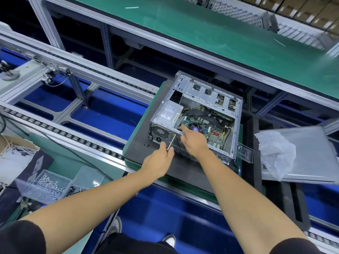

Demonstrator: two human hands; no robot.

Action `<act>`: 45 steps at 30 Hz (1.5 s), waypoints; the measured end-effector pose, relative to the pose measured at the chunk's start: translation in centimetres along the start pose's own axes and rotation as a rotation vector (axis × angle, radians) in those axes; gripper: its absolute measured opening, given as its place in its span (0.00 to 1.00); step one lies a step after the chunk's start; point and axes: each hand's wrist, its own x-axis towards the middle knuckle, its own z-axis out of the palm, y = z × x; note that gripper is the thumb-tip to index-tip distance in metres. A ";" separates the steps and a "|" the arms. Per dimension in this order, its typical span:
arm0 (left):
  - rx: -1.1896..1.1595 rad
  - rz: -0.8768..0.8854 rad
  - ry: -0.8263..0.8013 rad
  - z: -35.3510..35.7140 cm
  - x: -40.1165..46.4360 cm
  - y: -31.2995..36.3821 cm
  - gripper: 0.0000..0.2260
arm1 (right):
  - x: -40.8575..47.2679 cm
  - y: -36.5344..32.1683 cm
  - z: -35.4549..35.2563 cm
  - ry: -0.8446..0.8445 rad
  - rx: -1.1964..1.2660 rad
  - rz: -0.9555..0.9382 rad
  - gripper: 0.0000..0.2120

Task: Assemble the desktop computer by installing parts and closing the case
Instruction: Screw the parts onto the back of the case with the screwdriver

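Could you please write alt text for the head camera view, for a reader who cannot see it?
A person's left hand holds a screwdriver at the rear edge of an open computer case on a dark pad, while the right hand reaches inside. A side panel lies to the right and screw trays to the left.

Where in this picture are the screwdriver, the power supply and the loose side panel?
screwdriver [171,141], head view, on its metal shaft.
power supply [169,113], head view, on its labelled top.
side panel [310,149], head view, on its bare grey face.
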 end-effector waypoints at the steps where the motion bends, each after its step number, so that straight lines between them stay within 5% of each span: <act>1: -0.105 -0.019 -0.008 -0.1 0.1 0.0 0.15 | 0.0 0.0 0.0 0.002 0.000 0.004 0.13; 7: -0.838 -0.119 -0.183 -0.1 0.0 -0.7 0.12 | -0.1 -0.1 -0.3 -0.023 0.007 0.009 0.12; 15: -0.317 0.036 0.001 0.2 0.4 -0.6 0.13 | -0.1 -0.3 -0.5 -0.031 0.001 0.013 0.13; 22: -0.320 0.044 -0.020 -0.4 0.5 -1.1 0.12 | -0.6 -0.7 -0.9 -0.036 -0.008 0.002 0.18; 25: -0.450 0.035 -0.065 -0.3 0.0 -2.2 0.11 | -2.1 -1.2 0.4 0.148 -0.049 -0.015 0.27; 28: -0.409 0.062 0.015 -0.2 0.2 -4.0 0.07 | -4.8 -2.5 2.1 0.375 0.161 -0.033 0.25; 30: -0.432 0.088 0.058 -0.5 0.6 -4.8 0.07 | -6.5 -2.9 3.5 0.303 0.316 -0.060 0.26; 34: -0.697 0.124 -0.003 -0.6 1.2 -4.8 0.06 | -8.7 -4.6 5.5 -0.097 0.671 0.032 0.23; 38: -0.817 0.110 -0.101 0.2 1.9 -4.6 0.06 | -9.3 -5.2 6.6 -0.067 0.823 0.160 0.10; 41: -0.700 0.153 -0.207 0.4 2.8 -4.6 0.13 | -9.9 -4.5 6.7 -0.070 0.784 0.154 0.10; 45: -0.322 0.152 -0.136 0.6 4.7 -5.7 0.08 | -11.8 -3.0 7.7 -0.113 0.826 0.331 0.10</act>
